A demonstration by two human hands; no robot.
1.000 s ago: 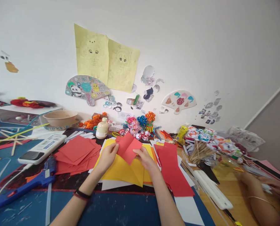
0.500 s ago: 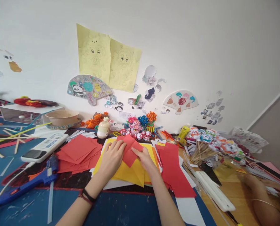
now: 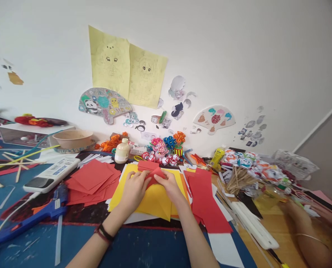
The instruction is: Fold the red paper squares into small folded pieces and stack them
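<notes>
— Two hands are seen nearest the camera. What is held in them?

— A folded piece of red paper (image 3: 151,172) is pinched between them. The left hand (image 3: 134,188) is closed on its left part, with fingers curled over the fold; the right hand (image 3: 170,185) is closed on its right part, fingertips pressed down. A dark band is worn on the left wrist.

— Where is the red paper placed?

— It is pressed onto a stack of yellow sheets (image 3: 151,201), which lies on the blue desk (image 3: 138,249) straight ahead of the person.

— What is found beside the hands?

— To the left, a loose pile of red squares (image 3: 92,180) is spread out, and nearer the edge a blue glue gun (image 3: 32,219) is laid with a white remote (image 3: 50,175) just beyond it. To the right, long red sheets (image 3: 207,201) are stacked, partly over white paper.

— And farther right?

— Another person's forearm (image 3: 308,238) is seen at the lower right corner, next to a white strip and a bundle of wooden sticks (image 3: 237,180).

— What is set farther back?

— A small white bottle (image 3: 122,151), a yellow glue bottle (image 3: 216,157), paper flowers (image 3: 167,145) and a tan bowl (image 3: 72,139) are lined up near the wall. Two yellow drawings (image 3: 126,67) and paper fans are stuck on the wall above.
</notes>
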